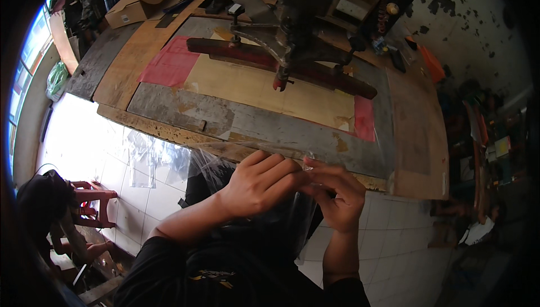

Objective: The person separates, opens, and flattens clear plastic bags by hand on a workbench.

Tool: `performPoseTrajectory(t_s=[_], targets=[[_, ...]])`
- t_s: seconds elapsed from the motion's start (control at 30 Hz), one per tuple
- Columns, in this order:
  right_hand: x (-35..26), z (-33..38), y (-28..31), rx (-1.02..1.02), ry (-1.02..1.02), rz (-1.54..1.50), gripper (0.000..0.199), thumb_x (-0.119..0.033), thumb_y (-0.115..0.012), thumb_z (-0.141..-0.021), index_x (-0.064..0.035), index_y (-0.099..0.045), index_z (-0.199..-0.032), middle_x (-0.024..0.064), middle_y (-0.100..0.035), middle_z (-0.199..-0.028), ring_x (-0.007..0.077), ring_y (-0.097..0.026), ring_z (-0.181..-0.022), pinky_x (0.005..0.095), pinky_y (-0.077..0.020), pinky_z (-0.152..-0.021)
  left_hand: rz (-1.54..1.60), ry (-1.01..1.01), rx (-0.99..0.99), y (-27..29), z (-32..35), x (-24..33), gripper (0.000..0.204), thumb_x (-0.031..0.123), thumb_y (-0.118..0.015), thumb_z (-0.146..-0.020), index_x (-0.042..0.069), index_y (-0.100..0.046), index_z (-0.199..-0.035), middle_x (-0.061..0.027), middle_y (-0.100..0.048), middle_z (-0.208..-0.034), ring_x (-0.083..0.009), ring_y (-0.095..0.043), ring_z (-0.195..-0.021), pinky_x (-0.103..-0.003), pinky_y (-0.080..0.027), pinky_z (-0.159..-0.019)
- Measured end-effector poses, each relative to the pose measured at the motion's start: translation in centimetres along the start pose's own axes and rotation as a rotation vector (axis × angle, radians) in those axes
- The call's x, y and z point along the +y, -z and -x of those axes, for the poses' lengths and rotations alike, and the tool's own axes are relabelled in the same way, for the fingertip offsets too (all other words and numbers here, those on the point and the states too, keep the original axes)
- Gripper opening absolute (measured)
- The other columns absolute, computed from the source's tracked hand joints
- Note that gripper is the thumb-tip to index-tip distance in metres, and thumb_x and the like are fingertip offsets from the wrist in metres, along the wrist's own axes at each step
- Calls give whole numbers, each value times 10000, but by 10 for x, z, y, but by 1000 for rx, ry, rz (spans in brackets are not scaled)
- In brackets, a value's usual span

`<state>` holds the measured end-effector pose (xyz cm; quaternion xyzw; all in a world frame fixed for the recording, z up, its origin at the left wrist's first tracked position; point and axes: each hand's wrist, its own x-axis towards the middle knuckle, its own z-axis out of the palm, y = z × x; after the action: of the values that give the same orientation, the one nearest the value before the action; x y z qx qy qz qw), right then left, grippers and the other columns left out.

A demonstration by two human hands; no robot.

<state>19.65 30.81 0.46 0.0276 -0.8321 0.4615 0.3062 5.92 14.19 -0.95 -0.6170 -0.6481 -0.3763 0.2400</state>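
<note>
Sheets of clear plastic [143, 161], creased and glossy, show against the tiled floor [132, 201] at left; whether they join the piece being handled cannot be told. Left forearm [194, 217] slants in, elbow out, and the left hand [263, 186] sits palm down, knuckles up, fingers curled and pressed together, apparently closed on film [307, 166], though its palm side is hidden. Between the hands, at the near edge of the surface [413, 138], that film gleams at the fingertips. It looks thin, light and limp, apt to slip, cling or crease, and likely to tear if yanked; a firm pinch near its gathered edge seems the surest hold. Right hand [336, 193], its forearm nearly upright, turns inward, pinching film between thumb and bent fingers beside the left.
</note>
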Motion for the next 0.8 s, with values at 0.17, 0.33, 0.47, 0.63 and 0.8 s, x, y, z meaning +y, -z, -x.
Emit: performPoseTrajectory(t_s=[0.17, 0.33, 0.47, 0.63, 0.8], targets=[[-3, -1, -7, 62, -77, -102, 223, 77, -798, -857, 20, -755, -1068, 149, -767, -1091, 287, -752, -1109, 379, -624, -916, 0, 79, -20, 10, 0, 4, 319, 218, -779, -804, 103, -671, -1081, -6, -634, -1036, -175, -612, -878, -331, -429, -731], [1, -2, -9, 176, -5, -77, 85, 14, -753, -942, 18, -738, -1026, 132, -751, -1011, 291, -747, -1083, 375, -587, -935, -143, 223, -60, 29, 12, -5, 310, 323, -892, -764, 171, -696, -949, -15, -699, -1218, -236, -659, -1164, -409, -462, -947], [7, 1, -6, 270, 15, -119, 80, -50, -729, -990, 20, -715, -1025, 131, -749, -1022, 285, -742, -1063, 390, -577, -954, -202, 270, -98, 49, 33, -14, 266, 333, -885, -756, 149, -699, -808, -36, -683, -1319, -264, -635, -1227, -453, -437, -1021], [17, -1, 10, 388, 13, -79, 114, -79, -689, -1029, 34, -698, -1041, 150, -745, -1034, 272, -733, -1062, 395, -561, -980, -266, 320, -192, 84, 42, -30, 267, 321, -829, -818, 101, -679, -826, -70, -654, -1342, -255, -614, -1251, -456, -453, -1018], [29, -2, 21, 387, -49, -21, 134, -103, -656, -1054, 30, -667, -1034, 156, -747, -1035, 277, -727, -1074, 414, -552, -1002, -222, 186, -201, 107, 40, -63, 191, 243, -811, -833, 105, -678, -844, -29, -714, -1109, -213, -686, -1003, -380, -516, -870]])
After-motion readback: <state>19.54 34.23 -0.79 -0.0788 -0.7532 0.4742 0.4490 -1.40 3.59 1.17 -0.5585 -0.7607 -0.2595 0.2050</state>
